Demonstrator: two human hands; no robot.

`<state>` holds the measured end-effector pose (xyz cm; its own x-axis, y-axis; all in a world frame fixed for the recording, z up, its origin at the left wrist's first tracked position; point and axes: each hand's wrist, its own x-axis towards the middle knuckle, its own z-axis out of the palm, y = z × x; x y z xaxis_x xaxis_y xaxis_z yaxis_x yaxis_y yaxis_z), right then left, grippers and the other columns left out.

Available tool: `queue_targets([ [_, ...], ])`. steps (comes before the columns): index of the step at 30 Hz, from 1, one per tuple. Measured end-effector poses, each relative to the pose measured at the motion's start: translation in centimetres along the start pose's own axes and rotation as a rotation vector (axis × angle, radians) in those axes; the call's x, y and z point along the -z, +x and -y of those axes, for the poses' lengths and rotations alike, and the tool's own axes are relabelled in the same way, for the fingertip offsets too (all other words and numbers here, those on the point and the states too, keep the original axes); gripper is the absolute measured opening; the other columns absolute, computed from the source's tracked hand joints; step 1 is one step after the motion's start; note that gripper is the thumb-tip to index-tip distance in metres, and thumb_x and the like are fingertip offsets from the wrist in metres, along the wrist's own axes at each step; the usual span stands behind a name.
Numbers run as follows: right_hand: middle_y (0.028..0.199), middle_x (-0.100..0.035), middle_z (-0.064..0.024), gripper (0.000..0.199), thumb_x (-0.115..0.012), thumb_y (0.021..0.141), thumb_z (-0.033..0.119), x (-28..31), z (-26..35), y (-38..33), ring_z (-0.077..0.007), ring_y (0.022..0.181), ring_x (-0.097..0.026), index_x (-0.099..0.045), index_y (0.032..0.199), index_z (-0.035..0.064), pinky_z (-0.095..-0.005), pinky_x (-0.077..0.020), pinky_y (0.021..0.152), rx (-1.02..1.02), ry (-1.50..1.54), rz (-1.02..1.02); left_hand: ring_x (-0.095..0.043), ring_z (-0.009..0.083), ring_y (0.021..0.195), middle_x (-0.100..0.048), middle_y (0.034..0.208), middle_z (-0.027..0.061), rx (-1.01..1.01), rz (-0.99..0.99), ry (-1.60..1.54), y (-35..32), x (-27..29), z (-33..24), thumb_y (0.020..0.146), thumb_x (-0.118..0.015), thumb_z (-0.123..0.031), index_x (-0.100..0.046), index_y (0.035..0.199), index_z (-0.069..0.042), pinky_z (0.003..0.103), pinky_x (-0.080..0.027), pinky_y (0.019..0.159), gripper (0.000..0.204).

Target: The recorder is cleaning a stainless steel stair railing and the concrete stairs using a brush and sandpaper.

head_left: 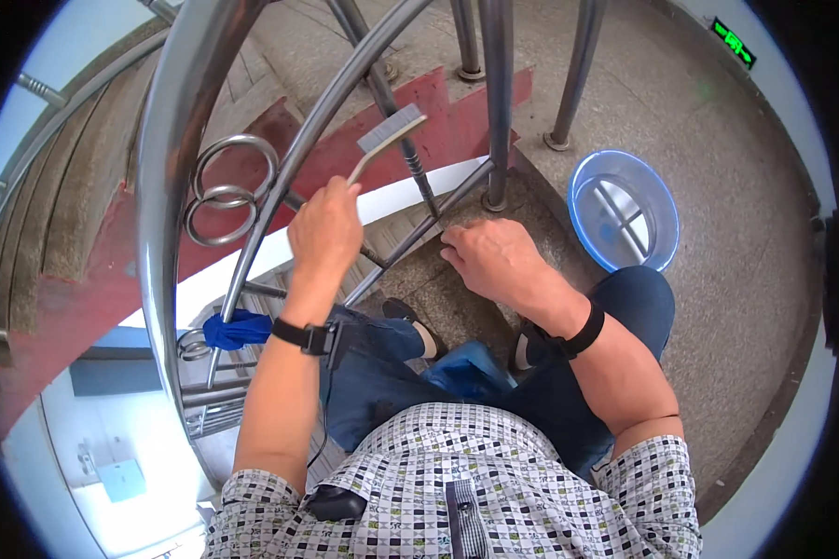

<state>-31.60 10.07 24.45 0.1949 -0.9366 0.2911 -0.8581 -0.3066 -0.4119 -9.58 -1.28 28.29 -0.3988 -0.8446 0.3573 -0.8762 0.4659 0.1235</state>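
My left hand [326, 228] is closed round the handle of a brush [390, 129], whose pale grey bristles point up and to the left. The brush head is in front of a thin upright baluster [412, 160] of the steel stair railing. My right hand [494, 259] has its fingers curled together just beside the lower slanted rail [418, 233]. What those fingers hold, if anything, I cannot make out. A bunched blue cloth [237, 330] hangs on the railing to the left of my left forearm.
A round, translucent blue basin [580, 216] stands on the speckled landing floor at right. Between my legs lies a blue plastic thing [473, 368], partly hidden. Thick steel posts [500, 93] and a curved handrail [157, 200] surround the stairwell. Red-edged steps [84, 177] descend at left.
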Motion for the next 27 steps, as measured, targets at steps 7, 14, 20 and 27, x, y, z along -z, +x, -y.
queue_targets([
  [7, 0.071, -0.069, -0.0203, 0.018, -0.069, 0.088, 0.019, 0.3, -0.2, 0.0, -0.0393, 0.069, -0.071, -0.068, 0.083, 0.0018, -0.0479, -0.0564, 0.063, 0.020, 0.012, 0.018, -0.068, 0.0449, 0.081, -0.070, 0.084, 0.0198, -0.009, -0.006, 0.061, -0.5, 1.1, -0.2, 0.105, -0.052, -0.031, -0.059, 0.092, -0.005, 0.057, -0.051, 0.071, 0.029],
  [14, 0.072, -0.069, -0.0193, 0.021, -0.069, 0.090, 0.023, 0.0, 0.1, 0.2, -0.0392, 0.071, -0.071, -0.068, 0.084, 0.0025, -0.0480, -0.0567, 0.065, 0.037, -0.020, 0.031, -0.069, 0.0481, 0.087, -0.072, 0.089, 0.0232, 0.051, 0.041, -0.037, 2.9, 1.4, -4.1, 0.104, -0.052, -0.031, -0.062, 0.097, -0.003, 0.060, -0.052, 0.076, 0.031],
  [20, 0.073, -0.070, -0.0191, 0.021, -0.069, 0.091, 0.023, 0.0, 0.0, 0.1, -0.0388, 0.072, -0.071, -0.069, 0.086, 0.0031, -0.0478, -0.0569, 0.066, -0.032, -0.039, 0.053, -0.069, 0.0476, 0.085, -0.072, 0.088, 0.0228, 0.037, 0.046, -0.054, 3.1, 2.0, -4.5, 0.104, -0.052, -0.030, -0.063, 0.096, -0.004, 0.059, -0.052, 0.074, 0.029],
  [27, 0.079, -0.070, -0.0162, 0.019, -0.070, 0.090, 0.023, 0.5, 0.1, -0.1, -0.0374, 0.079, -0.070, -0.067, 0.089, 0.0046, -0.0478, -0.0562, 0.069, -0.024, -0.005, 0.061, -0.068, 0.0477, 0.082, -0.071, 0.087, 0.0212, 0.015, 0.011, 0.027, -0.2, 2.1, 0.0, 0.105, -0.052, -0.032, -0.061, 0.094, -0.005, 0.059, -0.050, 0.070, 0.031],
])
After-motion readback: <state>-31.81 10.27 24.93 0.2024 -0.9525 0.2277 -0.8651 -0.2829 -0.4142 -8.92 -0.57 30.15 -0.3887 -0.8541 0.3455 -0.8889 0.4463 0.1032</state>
